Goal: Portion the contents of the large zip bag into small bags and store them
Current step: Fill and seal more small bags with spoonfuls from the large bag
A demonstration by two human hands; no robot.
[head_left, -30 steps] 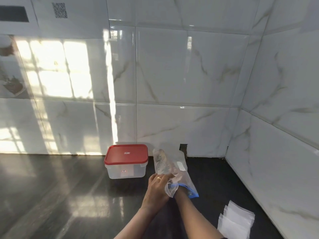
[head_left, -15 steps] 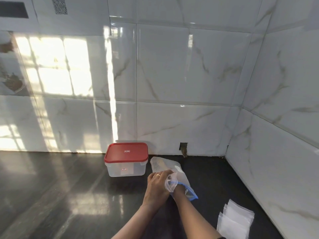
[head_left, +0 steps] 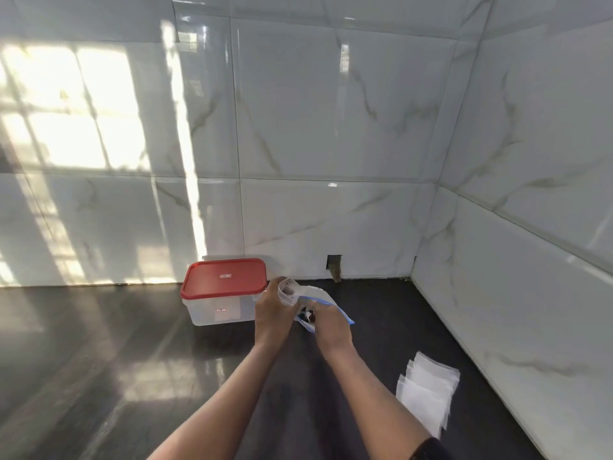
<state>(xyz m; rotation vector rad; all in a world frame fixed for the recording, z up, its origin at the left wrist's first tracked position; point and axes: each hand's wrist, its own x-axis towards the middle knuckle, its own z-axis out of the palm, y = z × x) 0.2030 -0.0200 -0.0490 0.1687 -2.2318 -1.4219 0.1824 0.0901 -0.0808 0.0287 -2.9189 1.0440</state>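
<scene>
At 3 o'clock of container, your left hand grips small bag; right hand curls into large zip bag, hold unclear.

large zip bag contents blurred, right hand fingertips hidden

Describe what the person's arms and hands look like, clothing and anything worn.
Both forearms are bare. The left hand and right hand wear no gloves. A dark sleeve edge shows on the right arm at the frame's bottom. No watch or bracelet shows.
</scene>
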